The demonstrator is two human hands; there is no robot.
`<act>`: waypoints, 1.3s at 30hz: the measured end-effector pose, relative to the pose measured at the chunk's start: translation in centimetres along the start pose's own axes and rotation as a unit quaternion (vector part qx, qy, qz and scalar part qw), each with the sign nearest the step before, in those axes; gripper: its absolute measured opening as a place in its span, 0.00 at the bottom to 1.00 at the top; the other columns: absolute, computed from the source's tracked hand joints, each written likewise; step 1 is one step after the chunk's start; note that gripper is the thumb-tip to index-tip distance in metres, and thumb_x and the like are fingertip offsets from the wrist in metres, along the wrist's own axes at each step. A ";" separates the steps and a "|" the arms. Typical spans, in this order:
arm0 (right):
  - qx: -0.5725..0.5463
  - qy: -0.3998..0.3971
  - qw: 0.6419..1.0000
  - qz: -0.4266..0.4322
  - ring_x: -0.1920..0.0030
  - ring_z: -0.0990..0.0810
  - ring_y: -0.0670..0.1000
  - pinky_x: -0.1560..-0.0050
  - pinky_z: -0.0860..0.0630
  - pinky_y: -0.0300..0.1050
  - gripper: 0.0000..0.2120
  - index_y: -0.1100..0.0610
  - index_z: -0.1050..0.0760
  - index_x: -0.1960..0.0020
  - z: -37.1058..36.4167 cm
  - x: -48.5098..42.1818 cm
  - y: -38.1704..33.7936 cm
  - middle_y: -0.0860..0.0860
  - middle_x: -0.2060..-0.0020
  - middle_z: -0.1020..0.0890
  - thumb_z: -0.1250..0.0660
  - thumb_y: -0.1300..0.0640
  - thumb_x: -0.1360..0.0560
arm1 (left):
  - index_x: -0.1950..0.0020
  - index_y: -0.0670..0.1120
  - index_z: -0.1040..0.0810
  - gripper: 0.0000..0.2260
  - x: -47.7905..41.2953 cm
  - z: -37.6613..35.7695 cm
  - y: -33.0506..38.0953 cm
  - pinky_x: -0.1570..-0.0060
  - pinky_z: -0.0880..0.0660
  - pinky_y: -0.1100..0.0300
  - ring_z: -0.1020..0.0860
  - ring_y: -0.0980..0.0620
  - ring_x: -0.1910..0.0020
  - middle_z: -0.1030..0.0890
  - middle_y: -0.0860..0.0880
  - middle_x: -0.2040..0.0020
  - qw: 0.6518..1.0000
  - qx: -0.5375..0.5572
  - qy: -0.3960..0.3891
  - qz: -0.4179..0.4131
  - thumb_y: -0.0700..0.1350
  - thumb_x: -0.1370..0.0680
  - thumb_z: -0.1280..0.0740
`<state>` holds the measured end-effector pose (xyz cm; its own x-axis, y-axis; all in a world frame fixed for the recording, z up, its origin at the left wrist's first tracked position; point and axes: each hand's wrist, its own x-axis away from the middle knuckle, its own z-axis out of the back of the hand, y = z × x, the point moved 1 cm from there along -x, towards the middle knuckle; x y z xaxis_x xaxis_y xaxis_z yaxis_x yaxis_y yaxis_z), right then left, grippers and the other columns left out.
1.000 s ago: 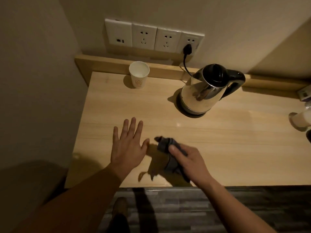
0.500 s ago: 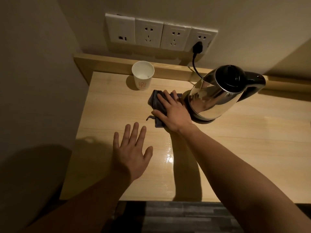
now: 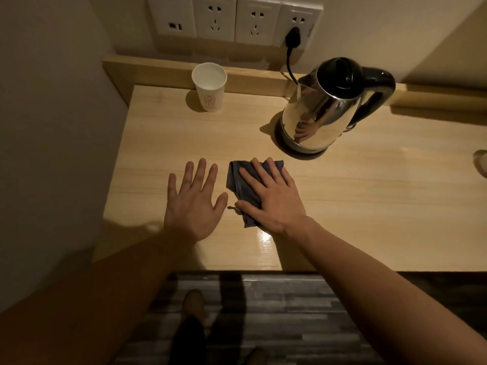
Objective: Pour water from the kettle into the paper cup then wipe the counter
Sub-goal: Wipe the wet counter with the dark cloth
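Note:
A steel kettle (image 3: 324, 111) with a black lid and handle stands on its base at the back right of the wooden counter (image 3: 369, 196). A white paper cup (image 3: 209, 86) stands upright at the back left, against the wooden ledge. My right hand (image 3: 274, 198) lies flat on a dark grey cloth (image 3: 239, 185), pressing it onto the counter in front of the kettle. My left hand (image 3: 193, 201) rests flat on the counter just left of the cloth, fingers spread, holding nothing.
A row of wall sockets (image 3: 234, 19) runs above the ledge, with the kettle's black plug (image 3: 293, 38) in the rightmost one. A wall closes the left side. A pale object (image 3: 481, 165) sits at the right edge. Dark floor lies below the counter's front edge.
My right hand has slid the cloth back from beside the kettle and cup toward the counter's front. The left hand has stayed flat in place.

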<state>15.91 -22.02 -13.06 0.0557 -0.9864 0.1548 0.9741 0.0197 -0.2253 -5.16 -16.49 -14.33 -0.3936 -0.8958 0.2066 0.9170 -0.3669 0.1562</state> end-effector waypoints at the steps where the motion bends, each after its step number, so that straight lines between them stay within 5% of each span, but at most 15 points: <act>1: -0.001 0.000 1.000 0.002 0.15 0.59 0.55 0.16 0.57 0.59 0.38 0.39 0.53 0.16 -0.2 0.9 -0.2 0.47 0.15 0.51 0.50 0.26 0.20 | 0.15 0.56 0.61 0.33 0.1 0.0 0.0 0.18 0.61 0.37 0.62 0.47 0.15 0.60 0.51 0.14 1.000 -0.001 0.002 0.000 0.67 0.17 0.59; 8: -0.009 -0.007 1.000 0.024 0.15 0.58 0.54 0.16 0.58 0.56 0.36 0.41 0.51 0.15 -1.8 6.8 -2.0 0.46 0.15 0.50 0.49 0.29 0.19 | 0.14 0.55 0.58 0.33 0.3 0.0 0.2 0.18 0.58 0.37 0.59 0.46 0.14 0.56 0.50 0.13 1.000 -0.007 0.016 0.000 0.67 0.17 0.58; 17: -0.164 0.055 0.984 0.034 0.23 0.29 0.50 0.25 0.32 0.51 0.21 0.48 0.23 0.28 -3.4 15.2 -4.0 0.46 0.27 0.21 0.38 0.41 0.17 | 0.14 0.55 0.61 0.31 1.9 0.1 1.2 0.18 0.62 0.41 0.61 0.47 0.15 0.61 0.50 0.13 1.000 0.019 -0.005 0.020 0.62 0.15 0.55; 19: -0.313 0.013 0.947 -0.065 0.28 0.24 0.48 0.29 0.27 0.52 0.22 0.48 0.20 0.31 -2.2 16.6 -4.3 0.49 0.32 0.18 0.36 0.40 0.19 | 0.14 0.54 0.60 0.31 3.7 0.4 2.9 0.17 0.62 0.43 0.61 0.48 0.15 0.60 0.50 0.13 0.999 0.043 -0.013 0.006 0.60 0.15 0.53; 21: -0.488 -0.009 0.858 -0.158 0.38 0.16 0.49 0.39 0.21 0.52 0.20 0.50 0.16 0.35 0.4 16.8 -4.1 0.51 0.40 0.13 0.33 0.40 0.20 | 0.14 0.54 0.59 0.31 4.6 0.4 4.7 0.17 0.62 0.43 0.61 0.48 0.15 0.60 0.50 0.13 0.998 0.056 -0.028 -0.015 0.60 0.15 0.53; 24: -0.572 0.025 0.795 -0.200 0.44 0.14 0.49 0.42 0.21 0.48 0.13 0.48 0.15 0.39 4.6 15.4 -2.3 0.49 0.47 0.11 0.33 0.45 0.19 | 0.15 0.55 0.61 0.31 4.3 0.1 6.3 0.18 0.62 0.40 0.62 0.47 0.15 0.60 0.50 0.13 0.998 0.043 -0.046 -0.005 0.63 0.15 0.56; 26: -0.530 0.065 0.821 -0.201 0.42 0.15 0.44 0.42 0.20 0.44 0.12 0.46 0.16 0.38 6.5 13.3 -0.5 0.46 0.45 0.11 0.34 0.47 0.17 | 0.15 0.55 0.61 0.32 4.2 -0.3 6.6 0.18 0.61 0.38 0.61 0.46 0.15 0.59 0.50 0.13 0.999 0.020 -0.033 -0.003 0.65 0.16 0.58; 29: -0.354 0.125 0.914 -0.151 0.35 0.20 0.50 0.36 0.23 0.51 0.20 0.47 0.20 0.31 7.0 8.5 2.9 0.48 0.38 0.15 0.37 0.41 0.17 | 0.15 0.55 0.61 0.33 4.0 -0.9 6.4 0.18 0.60 0.37 0.60 0.45 0.15 0.59 0.49 0.14 1.000 0.019 -0.018 -0.012 0.66 0.17 0.59; 32: -0.179 0.083 0.976 -0.095 0.23 0.31 0.55 0.25 0.32 0.59 0.24 0.45 0.29 0.23 5.0 3.7 5.3 0.50 0.26 0.23 0.43 0.39 0.16 | 0.16 0.55 0.64 0.33 3.9 -1.3 6.4 0.18 0.61 0.38 0.61 0.45 0.15 0.61 0.50 0.14 1.000 0.012 -0.014 -0.010 0.66 0.17 0.61; 35: -0.066 0.033 0.993 -0.096 0.15 0.53 0.52 0.17 0.49 0.58 0.28 0.41 0.42 0.17 2.4 1.9 5.8 0.45 0.16 0.42 0.49 0.36 0.15 | 0.16 0.55 0.62 0.33 3.7 -1.8 6.4 0.19 0.60 0.38 0.58 0.46 0.14 0.59 0.50 0.14 1.000 -0.001 0.000 -0.006 0.67 0.18 0.62; 39: -0.039 0.026 0.993 -0.107 0.15 0.57 0.51 0.17 0.55 0.57 0.33 0.38 0.48 0.16 1.6 1.5 5.8 0.43 0.15 0.50 0.51 0.28 0.18 | 0.14 0.55 0.54 0.33 3.3 -2.5 6.2 0.19 0.55 0.37 0.52 0.46 0.14 0.52 0.50 0.14 1.000 -0.010 0.013 -0.001 0.66 0.18 0.58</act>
<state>22.00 -23.16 -12.55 -0.1630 -0.9738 0.1584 0.9426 -0.2011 -0.2665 -0.60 -22.41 -15.13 -0.3938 -0.9012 0.1812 0.9175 -0.3733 0.1374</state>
